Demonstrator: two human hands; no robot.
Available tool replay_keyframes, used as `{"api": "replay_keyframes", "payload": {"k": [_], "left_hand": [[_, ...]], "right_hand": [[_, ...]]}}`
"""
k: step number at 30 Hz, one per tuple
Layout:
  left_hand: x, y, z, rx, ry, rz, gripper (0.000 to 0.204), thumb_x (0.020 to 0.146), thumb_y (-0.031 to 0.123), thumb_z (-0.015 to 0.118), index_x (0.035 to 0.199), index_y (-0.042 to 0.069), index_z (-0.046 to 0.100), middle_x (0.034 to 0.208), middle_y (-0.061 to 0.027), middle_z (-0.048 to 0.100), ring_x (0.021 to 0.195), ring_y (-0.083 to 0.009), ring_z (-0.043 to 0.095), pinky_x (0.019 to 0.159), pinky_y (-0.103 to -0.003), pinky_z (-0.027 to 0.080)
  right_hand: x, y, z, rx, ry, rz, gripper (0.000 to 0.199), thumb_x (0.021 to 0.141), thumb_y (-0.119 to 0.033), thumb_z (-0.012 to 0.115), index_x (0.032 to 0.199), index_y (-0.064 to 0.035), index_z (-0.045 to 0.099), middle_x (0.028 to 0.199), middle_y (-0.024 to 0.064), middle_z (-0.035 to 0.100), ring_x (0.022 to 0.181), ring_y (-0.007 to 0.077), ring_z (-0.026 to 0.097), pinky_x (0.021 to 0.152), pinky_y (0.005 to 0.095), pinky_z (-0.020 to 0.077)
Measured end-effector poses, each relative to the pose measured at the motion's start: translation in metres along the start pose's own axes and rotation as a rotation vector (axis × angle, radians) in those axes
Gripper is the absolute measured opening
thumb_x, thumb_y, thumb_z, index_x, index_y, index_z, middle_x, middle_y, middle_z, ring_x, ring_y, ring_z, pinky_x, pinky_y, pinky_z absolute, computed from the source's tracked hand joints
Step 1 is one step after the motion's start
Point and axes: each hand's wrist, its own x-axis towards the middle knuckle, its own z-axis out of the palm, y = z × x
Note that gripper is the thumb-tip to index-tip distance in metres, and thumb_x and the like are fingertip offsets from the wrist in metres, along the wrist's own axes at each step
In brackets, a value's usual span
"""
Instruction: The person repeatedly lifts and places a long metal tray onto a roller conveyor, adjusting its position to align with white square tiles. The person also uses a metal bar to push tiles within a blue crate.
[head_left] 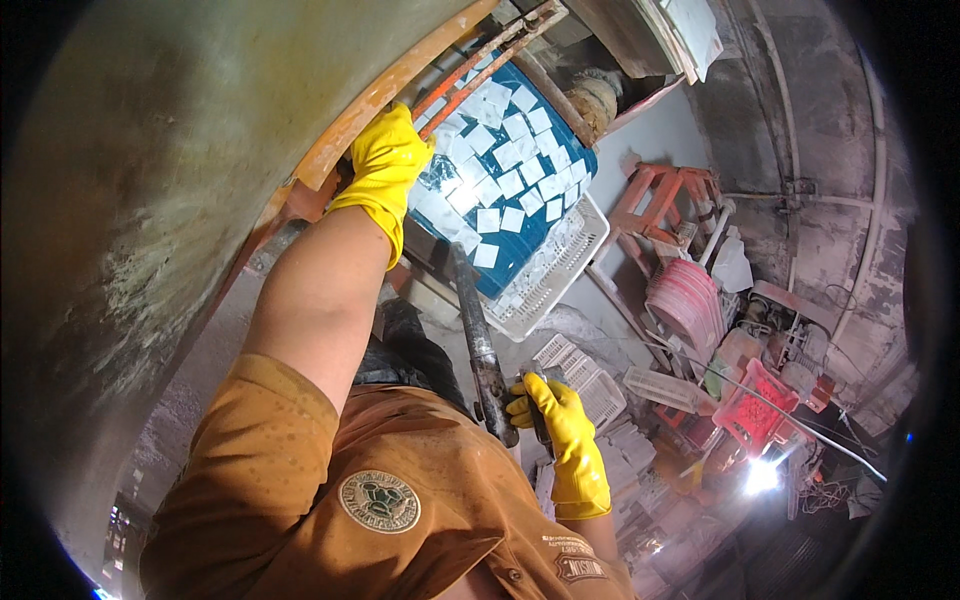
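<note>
My left hand (385, 160), in a yellow glove, has its fingers (400, 125) curled up against the orange rim (350, 120) of the drum, right at the edge of the blue tub (535, 215); I read them as clenched on the rim, though the fingertips themselves are hidden behind it. My right hand (562, 430), also gloved yellow, is wrapped tight around a dark lever (480, 340) well below the tub, with the fingers (530, 395) closed round its lower end. The lever rises from that grip straight up to the tub's lower edge.

The tub is tipped on its side, its open mouth facing me, and it is filled with white tiles (500, 170) lying flat in wet stuff. Two thin orange bars (480, 60) cross just above the tub. A white crate (555, 270) sits tilted directly under the tub, touching its lower edge. The grey drum (150, 200) wall fills everything to the left of the tub.

Further out, to the right of the tub, stand an orange stool (665, 195), a stack of pink discs (685, 295) and a red crate (750, 410). More white crates (590, 375) lie below the tub, just beside my right hand
</note>
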Motion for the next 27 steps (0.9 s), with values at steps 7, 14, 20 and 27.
{"api": "replay_keyframes", "payload": {"k": [7,14,20,27], "left_hand": [[0.001,0.0,-0.003,-0.005,0.019,-0.012,0.072,0.084,0.05,0.083,0.137,0.006,0.062,0.127,-0.0202,0.071,0.113,-0.04,0.072,0.095,-0.05,0.058],[0.004,-0.004,-0.002,-0.043,-0.013,-0.016,0.071,0.084,0.049,0.083,0.136,0.006,0.062,0.127,-0.0204,0.071,0.112,-0.0399,0.072,0.094,-0.05,0.058],[0.001,-0.003,-0.012,-0.065,-0.049,-0.014,0.075,0.084,0.049,0.083,0.142,0.005,0.06,0.13,-0.0208,0.071,0.116,-0.0398,0.071,0.098,-0.049,0.057],[0.002,-0.005,-0.014,-0.052,-0.036,-0.012,0.077,0.084,0.048,0.083,0.143,0.004,0.06,0.131,-0.0212,0.071,0.118,-0.0403,0.07,0.1,-0.049,0.056]], "right_hand": [[-0.002,-0.012,0.001,0.013,0.008,0.01,0.055,0.105,-0.046,0.067,0.116,0.0074,0.072,0.092,0.0175,0.077,0.077,0.0248,0.073,0.075,0.0354,0.0604],[0.0,-0.024,-0.001,0.011,0.016,0.01,0.054,0.106,-0.045,0.066,0.115,0.007,0.072,0.092,0.0173,0.077,0.076,0.0247,0.073,0.074,0.0354,0.0598],[0.007,-0.029,-0.006,0.034,0.013,0.013,0.053,0.106,-0.045,0.066,0.115,0.0063,0.072,0.091,0.0167,0.076,0.074,0.0243,0.072,0.072,0.0354,0.0596],[0.014,-0.042,-0.009,0.052,-0.001,0.027,0.054,0.104,-0.048,0.069,0.115,0.0057,0.071,0.095,0.0185,0.077,0.079,0.0255,0.074,0.076,0.0357,0.0609]]}}
